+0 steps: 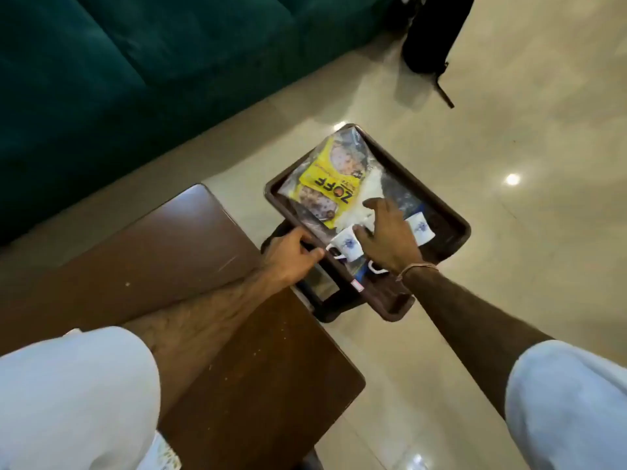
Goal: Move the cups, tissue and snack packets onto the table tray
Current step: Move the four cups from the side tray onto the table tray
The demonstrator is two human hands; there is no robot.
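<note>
A dark brown tray (453, 221) sits just past the right corner of the wooden table (163, 252), over the floor. On it lies a yellow snack packet (334, 178) in clear wrapping, with white tissue (371, 186) beside it. A white cup with a blue print (346, 247) stands at the near side and a second one (420, 228) to the right. A third cup's handle (376, 269) shows under my wrist. My left hand (293, 254) grips the tray's near left rim. My right hand (386, 235) is spread palm down over the cups, holding nothing.
A teal sofa (101, 79) fills the far left. A black bag (434, 32) stands on the glossy tiled floor (526, 130) at the back. A dark base (325, 313) shows beneath the tray. My knees in light trousers are at the bottom corners.
</note>
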